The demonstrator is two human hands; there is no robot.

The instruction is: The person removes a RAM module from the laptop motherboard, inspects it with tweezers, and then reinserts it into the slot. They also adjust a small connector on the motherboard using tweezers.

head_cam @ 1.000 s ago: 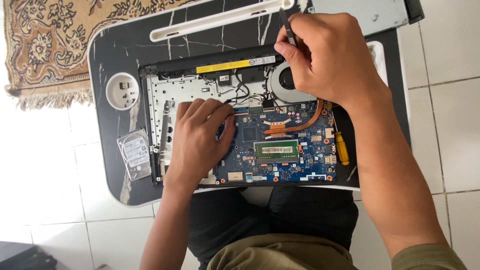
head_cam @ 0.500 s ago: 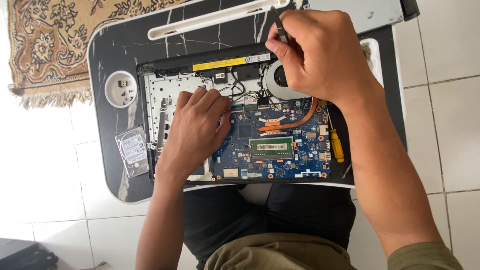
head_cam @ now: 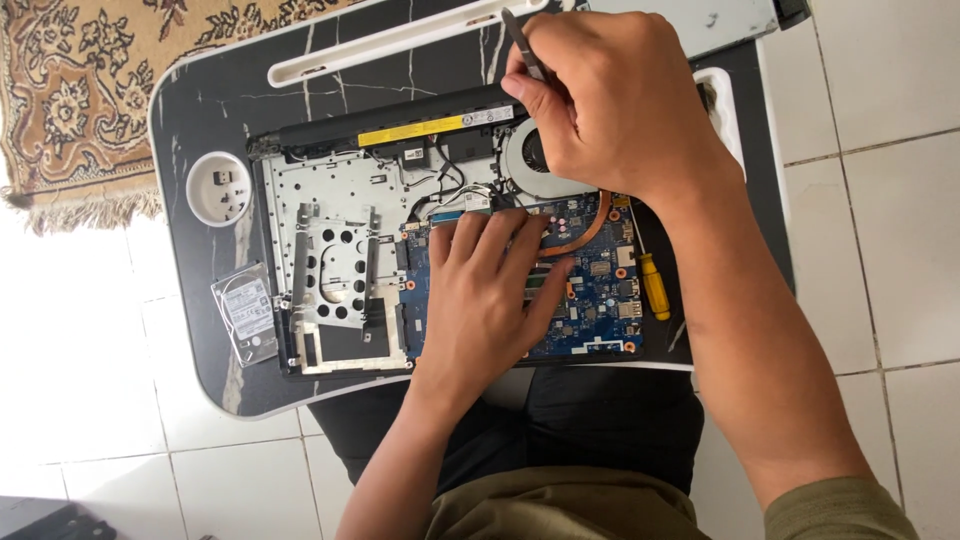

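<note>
Motherboard [head_cam: 590, 300] is pressed flat by the open left hand [head_cam: 487, 300]; it looks thin, easily broken, best held by edges. Tweezers [head_cam: 522, 42] are pinched in the right hand [head_cam: 620, 100].

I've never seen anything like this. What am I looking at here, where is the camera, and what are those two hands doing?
There is no machine here: a person wears one camera on the head, so you look straight down at their own two hands. They sit at a small black lap table on a white tiled floor. On it lies an opened laptop with its blue circuit board and round cooling fan exposed. The left hand rests flat on the board. The right hand pinches a thin grey tool above the fan. Nearby lie a yellow-handled screwdriver, a removed hard drive and a round cup recess holding small parts. A patterned rug lies to the upper left.
</note>
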